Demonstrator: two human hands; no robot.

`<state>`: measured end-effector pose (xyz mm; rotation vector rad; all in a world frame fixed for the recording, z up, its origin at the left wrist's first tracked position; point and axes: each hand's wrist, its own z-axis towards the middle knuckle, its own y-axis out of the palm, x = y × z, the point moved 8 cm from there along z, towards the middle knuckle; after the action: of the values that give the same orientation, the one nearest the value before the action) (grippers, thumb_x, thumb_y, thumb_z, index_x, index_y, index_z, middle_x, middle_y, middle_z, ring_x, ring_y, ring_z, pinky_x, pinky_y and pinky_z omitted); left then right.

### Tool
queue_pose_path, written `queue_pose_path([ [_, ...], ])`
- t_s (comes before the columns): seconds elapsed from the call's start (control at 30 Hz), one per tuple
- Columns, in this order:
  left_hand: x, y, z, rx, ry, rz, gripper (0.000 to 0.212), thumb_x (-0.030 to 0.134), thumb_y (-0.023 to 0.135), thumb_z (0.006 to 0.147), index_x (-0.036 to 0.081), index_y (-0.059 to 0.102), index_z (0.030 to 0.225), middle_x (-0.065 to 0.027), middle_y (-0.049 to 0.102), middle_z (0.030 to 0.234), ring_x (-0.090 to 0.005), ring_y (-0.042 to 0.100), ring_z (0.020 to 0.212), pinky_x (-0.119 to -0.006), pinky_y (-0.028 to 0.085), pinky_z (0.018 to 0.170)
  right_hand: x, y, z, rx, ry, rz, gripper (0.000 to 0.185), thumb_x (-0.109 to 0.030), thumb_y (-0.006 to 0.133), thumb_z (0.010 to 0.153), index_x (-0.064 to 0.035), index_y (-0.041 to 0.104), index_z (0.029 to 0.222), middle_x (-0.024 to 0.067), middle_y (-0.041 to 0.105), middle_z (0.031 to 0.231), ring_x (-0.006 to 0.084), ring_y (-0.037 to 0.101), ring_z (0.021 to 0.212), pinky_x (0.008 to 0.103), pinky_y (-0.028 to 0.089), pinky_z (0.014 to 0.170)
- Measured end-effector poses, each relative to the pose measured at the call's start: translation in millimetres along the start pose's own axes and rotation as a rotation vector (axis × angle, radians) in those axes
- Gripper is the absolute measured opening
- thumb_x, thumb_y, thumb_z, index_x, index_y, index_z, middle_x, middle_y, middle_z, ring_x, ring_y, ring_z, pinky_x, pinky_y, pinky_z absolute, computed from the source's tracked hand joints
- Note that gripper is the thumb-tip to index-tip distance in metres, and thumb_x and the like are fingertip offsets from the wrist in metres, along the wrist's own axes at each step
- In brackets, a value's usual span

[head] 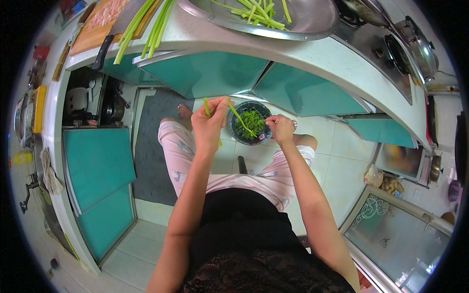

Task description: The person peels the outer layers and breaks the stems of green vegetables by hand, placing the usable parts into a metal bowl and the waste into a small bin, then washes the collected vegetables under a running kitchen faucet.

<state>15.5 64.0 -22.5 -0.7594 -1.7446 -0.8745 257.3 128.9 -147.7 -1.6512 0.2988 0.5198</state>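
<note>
My left hand (210, 122) pinches a thin green celery stalk (240, 119) between thumb and fingers. One end slants down over a dark round bin (232, 126) on the floor between my feet; other pieces of stalk show beside the fingers and below the palm. Cut green leaves (253, 118) lie in the bin, with a small scrap bearing print near its rim. At the bin's right edge is my right hand (282, 128), thumb and fingertips drawn together. Whether a small piece sits between them cannot be made out.
On the counter ahead stands a metal basin (311, 22) holding cut stalks (265, 14). Long stalks (159, 29) and a knife (103, 51) jut past the counter edge, near a cutting board (82, 40) with raw meat (108, 13). Teal cabinet doors (209, 73) tilt outward.
</note>
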Motion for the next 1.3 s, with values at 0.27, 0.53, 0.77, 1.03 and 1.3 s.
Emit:
queue_pose_path([
  [0.27, -7, 16, -5, -0.051, -0.039, 0.023, 0.014, 0.012, 0.063, 0.087, -0.002, 0.067, 0.088, 0.0009, 0.062, 0.07, -0.001, 0.038, 0.049, -0.018, 0.028, 0.043, 0, -2, 3, -0.061, 0.017, 0.01, 0.013, -0.025, 0.076, 0.066, -0.0167, 0.067, 0.069, 0.0059, 0.063, 0.068, 0.0274, 0.063, 0.069, 0.041, 0.048, 0.061],
  [0.53, -12, 24, -6, -0.069, -0.034, 0.075, 0.016, 0.013, 0.064, 0.086, -0.002, 0.067, 0.088, 0.0016, 0.06, 0.067, -0.0012, 0.038, 0.048, -0.019, 0.027, 0.042, 3, -2, 6, -0.144, -0.021, 0.028, 0.018, -0.023, 0.079, 0.062, -0.0133, 0.066, 0.071, 0.0045, 0.065, 0.077, 0.0244, 0.061, 0.067, 0.0359, 0.048, 0.063],
  [0.77, -16, 26, -7, -0.056, -0.03, 0.102, 0.017, 0.014, 0.064, 0.086, -0.003, 0.068, 0.086, 0.0018, 0.058, 0.065, -0.0017, 0.04, 0.049, -0.019, 0.028, 0.042, -49, -46, 2, 0.041, -0.262, 0.104, 0.017, -0.018, 0.074, 0.073, -0.0103, 0.07, 0.088, 0.0058, 0.065, 0.071, 0.0206, 0.059, 0.059, 0.0328, 0.049, 0.06],
  [1.03, 7, 45, -7, -0.082, -0.182, -0.094, 0.017, 0.013, 0.063, 0.087, -0.003, 0.066, 0.095, 0.0032, 0.051, 0.06, -0.0016, 0.035, 0.047, -0.019, 0.023, 0.041, -145, -107, -16, -0.437, -0.033, 0.778, 0.015, -0.012, 0.062, 0.086, 0.0011, 0.065, 0.092, 0.0004, 0.062, 0.069, 0.0033, 0.049, 0.054, 0.0188, 0.038, 0.048],
  [1.3, 65, 58, 8, -0.358, -0.096, -0.485, 0.044, 0.035, 0.035, 0.099, 0.0, 0.051, 0.122, -0.0052, 0.053, 0.099, -0.0077, 0.042, 0.069, -0.021, 0.034, 0.056, -238, -247, 82, 0.0, -0.305, 0.59, 0.02, -0.024, 0.062, 0.085, -0.0044, 0.067, 0.089, 0.0032, 0.062, 0.061, 0.0104, 0.056, 0.053, 0.0266, 0.043, 0.052],
])
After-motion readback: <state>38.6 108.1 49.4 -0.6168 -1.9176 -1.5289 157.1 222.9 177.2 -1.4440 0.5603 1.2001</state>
